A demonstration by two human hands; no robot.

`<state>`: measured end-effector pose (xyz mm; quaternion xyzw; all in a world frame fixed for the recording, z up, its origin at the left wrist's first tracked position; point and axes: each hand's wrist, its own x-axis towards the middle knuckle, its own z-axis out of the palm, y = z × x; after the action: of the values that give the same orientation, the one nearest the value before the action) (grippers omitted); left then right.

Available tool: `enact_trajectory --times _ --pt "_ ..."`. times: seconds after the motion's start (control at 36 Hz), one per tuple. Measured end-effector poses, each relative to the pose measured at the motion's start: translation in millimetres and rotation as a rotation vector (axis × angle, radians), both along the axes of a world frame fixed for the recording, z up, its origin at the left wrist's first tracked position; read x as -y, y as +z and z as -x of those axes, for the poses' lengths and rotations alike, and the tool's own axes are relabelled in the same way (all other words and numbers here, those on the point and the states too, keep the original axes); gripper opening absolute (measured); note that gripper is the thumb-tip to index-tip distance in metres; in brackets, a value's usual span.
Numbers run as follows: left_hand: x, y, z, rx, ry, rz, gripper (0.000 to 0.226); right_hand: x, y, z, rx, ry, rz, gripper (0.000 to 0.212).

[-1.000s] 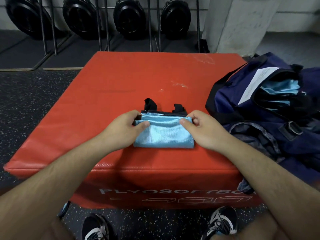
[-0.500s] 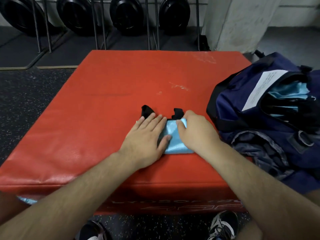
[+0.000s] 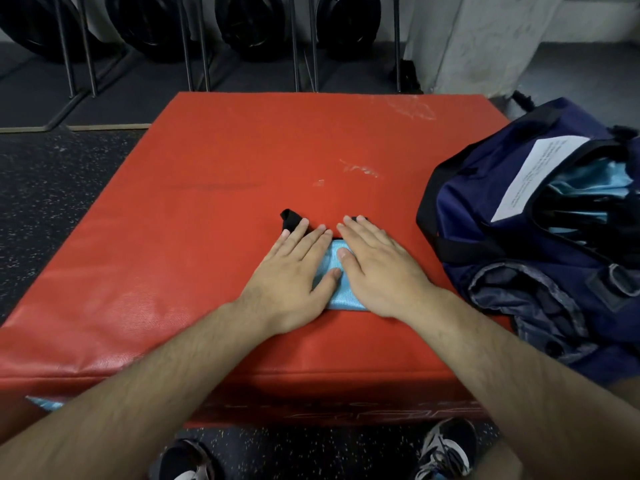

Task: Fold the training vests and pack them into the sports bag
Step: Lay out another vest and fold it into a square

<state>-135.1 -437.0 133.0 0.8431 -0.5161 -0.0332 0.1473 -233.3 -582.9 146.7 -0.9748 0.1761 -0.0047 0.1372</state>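
1. Change: a second ago we pinched both ends of the folded vest (image 3: pixel 337 289). Half a second ago the left palm was already down and the right hand was curled at the vest's right edge. Now both palms are down.
2. Left hand (image 3: pixel 294 271): released, fingers straight, pressing flat on the vest's left half; its fingertips touch a black strap (image 3: pixel 289 218).
3. Right hand (image 3: pixel 377 268): released, fingers straight, pressing flat on the right half.
4. Folded vest: light blue, lying on the near part of the red box (image 3: pixel 207 202), under both hands; only a strip shows between our thumbs.
5. Sports bag (image 3: pixel 485 209): navy, mouth open, just right of the right hand, against the box's right side. It bears a white label (image 3: pixel 533 174), and packed vests (image 3: pixel 588 181) show inside.
6. Surroundings: weight plates (image 3: pixel 249 22) racked along the far wall, our shoes (image 3: pixel 446 452) on the floor, and a blue scrap (image 3: pixel 43 403) beneath the left forearm.
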Motion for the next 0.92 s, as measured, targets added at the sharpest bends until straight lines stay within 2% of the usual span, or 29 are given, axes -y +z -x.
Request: enact_trajectory --times 0.08,0.14,0.19,0.28,0.42,0.58,0.69,0.78,0.86,0.92 --pt "-4.7 2.8 1.6 0.036 -0.011 0.002 0.078 -5.0 2.9 3.1 0.005 0.013 0.139 0.055" --pt "-8.8 6.2 4.8 0.098 0.001 0.04 0.073 -12.5 4.8 6.8 0.082 0.042 0.281 0.057" --pt "-12.9 9.7 7.6 0.152 0.002 0.06 0.07 -20.3 6.5 11.0 0.133 0.089 0.339 0.06" --pt "-18.1 8.9 6.7 0.167 -0.008 0.039 0.07 -27.4 4.2 17.8 0.106 0.122 0.322 0.063" --pt "-20.3 -1.8 -1.3 0.039 -0.028 -0.007 0.077 -22.5 -6.7 28.6 0.054 0.123 0.189 0.06" --pt "-29.4 2.9 -1.3 0.088 -0.034 0.025 0.074 -15.1 -4.7 37.6 0.047 0.108 0.19 0.07" --pt "-36.6 -1.9 -5.0 -0.021 -0.031 -0.001 0.078 -11.2 -4.4 39.7 0.007 0.103 0.144 0.07" --pt "-36.3 -3.3 -6.4 -0.046 -0.036 -0.012 0.08 -12.4 -0.5 36.8 -0.019 0.103 0.187 0.071" --pt "-34.1 3.0 -5.7 -0.125 0.004 0.092 0.079 -15.6 10.0 27.2 0.052 0.109 0.249 0.068" --pt "-33.0 8.9 -5.3 -0.139 0.076 0.206 0.068 -17.4 19.0 16.3 0.099 0.143 0.271 0.063"
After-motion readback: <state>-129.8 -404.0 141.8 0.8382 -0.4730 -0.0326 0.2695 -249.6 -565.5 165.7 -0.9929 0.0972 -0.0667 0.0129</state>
